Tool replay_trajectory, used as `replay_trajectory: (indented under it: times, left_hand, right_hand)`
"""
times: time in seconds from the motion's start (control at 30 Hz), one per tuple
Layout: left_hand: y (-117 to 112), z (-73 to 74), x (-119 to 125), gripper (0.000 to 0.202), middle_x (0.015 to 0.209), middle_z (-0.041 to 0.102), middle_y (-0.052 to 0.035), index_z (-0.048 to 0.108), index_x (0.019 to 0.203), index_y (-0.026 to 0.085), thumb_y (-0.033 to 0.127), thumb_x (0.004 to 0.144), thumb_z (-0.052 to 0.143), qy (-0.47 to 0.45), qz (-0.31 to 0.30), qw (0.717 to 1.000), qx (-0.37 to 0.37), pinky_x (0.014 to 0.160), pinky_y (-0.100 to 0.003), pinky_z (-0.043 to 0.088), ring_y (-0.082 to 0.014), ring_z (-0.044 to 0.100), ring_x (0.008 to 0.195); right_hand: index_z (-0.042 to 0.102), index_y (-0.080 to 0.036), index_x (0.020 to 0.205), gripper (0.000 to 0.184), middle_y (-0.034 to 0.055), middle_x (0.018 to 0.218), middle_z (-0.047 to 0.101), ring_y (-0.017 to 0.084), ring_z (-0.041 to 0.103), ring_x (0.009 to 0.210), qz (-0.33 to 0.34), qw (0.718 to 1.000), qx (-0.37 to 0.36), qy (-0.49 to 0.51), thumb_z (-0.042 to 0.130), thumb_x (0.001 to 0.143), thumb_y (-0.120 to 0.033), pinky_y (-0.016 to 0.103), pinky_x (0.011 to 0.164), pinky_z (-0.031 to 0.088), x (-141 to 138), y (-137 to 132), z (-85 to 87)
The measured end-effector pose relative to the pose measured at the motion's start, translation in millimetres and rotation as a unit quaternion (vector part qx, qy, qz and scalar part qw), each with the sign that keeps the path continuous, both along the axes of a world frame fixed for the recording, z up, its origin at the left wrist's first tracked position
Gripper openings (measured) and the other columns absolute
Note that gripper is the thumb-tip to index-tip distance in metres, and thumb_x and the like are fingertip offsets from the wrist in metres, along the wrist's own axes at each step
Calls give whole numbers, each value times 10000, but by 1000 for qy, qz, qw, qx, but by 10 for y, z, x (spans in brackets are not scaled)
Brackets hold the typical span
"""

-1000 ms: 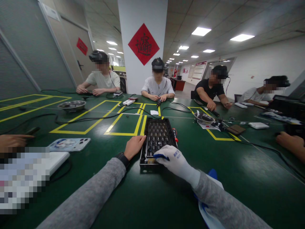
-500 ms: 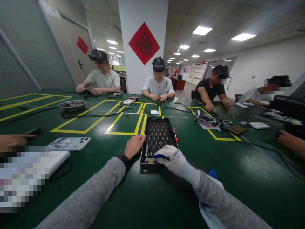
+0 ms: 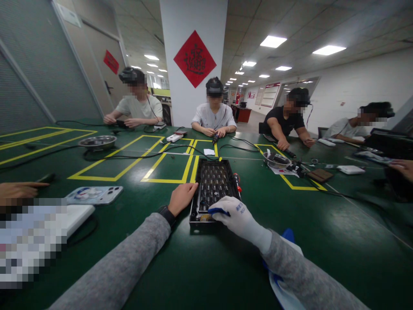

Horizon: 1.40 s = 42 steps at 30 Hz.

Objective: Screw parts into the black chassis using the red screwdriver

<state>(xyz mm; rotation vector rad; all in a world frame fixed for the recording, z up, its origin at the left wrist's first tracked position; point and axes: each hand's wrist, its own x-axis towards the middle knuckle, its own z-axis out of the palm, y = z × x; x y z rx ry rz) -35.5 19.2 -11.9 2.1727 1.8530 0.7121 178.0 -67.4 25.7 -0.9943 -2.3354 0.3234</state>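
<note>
A black, open, tray-like case (image 3: 234,172) with rows of small shiny fittings (image 3: 214,183) lies lengthwise in front of me on the green table. My bare left hand (image 3: 182,199) is closed over the case's left edge. At the near end of the case is my right hand (image 3: 232,214), in a white glove with blue on its fingers. Those fingers are pinched together, and whatever lies between them is hidden. A yellowish part (image 3: 204,217) shows just left of the gloved fingertips. Against the case's right side lies a red-and-black tool (image 3: 238,182).
A phone (image 3: 94,194) and a white box (image 3: 79,219) lie on the left. Metal bowls (image 3: 97,142) (image 3: 276,158) stand farther off. Black cables cross the table between yellow tape outlines. A white-and-blue glove (image 3: 285,275) lies under my right forearm. Several people sit around the table.
My two hands and the case stay nearly where they were. At the right edge, another person's hand has moved farther up, along with a dark object.
</note>
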Motion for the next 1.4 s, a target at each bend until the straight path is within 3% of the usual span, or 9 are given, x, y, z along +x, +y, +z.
replay_trajectory:
  times: [0.53,0.87,1.07,1.23,1.4]
  left_hand:
    - [-15,19,6,522,788,656,-46,610,687,188,486,893,236,-8,1,1000,-9,564,-225,284,-158,561,711]
    - [3,3,-1,519,769,652,-41,599,669,192,485,892,233,-5,-3,1000,2,547,-228,271,-163,562,693]
    - [-7,17,10,515,787,656,-45,610,680,187,478,895,244,3,8,1000,-9,560,-226,277,-161,562,711]
    - [-17,15,5,515,788,654,-47,599,671,188,485,893,242,-1,6,1000,-8,565,-224,280,-163,561,714]
    - [-6,-4,-6,519,774,646,-49,587,663,183,491,892,237,-7,-1,1000,-5,554,-226,265,-156,552,691]
  right_hand:
    - [649,-250,1010,214,21,953,665,150,575,893,-16,1000,20,10,566,814,-278,312,818,433,2,15,-44]
    - [651,-248,986,192,4,937,668,135,577,880,-3,1000,-14,9,558,819,-271,293,817,432,4,-5,14]
    - [649,-255,1008,217,13,950,662,146,569,912,-4,1000,7,-11,572,807,-285,306,833,427,-9,-13,19]
    - [657,-264,1004,226,10,966,663,145,573,920,11,1000,-4,17,603,785,-254,302,840,437,4,11,-14]
    - [664,-253,983,207,17,949,661,142,588,864,-22,998,-20,54,601,786,-258,303,807,457,18,34,-60]
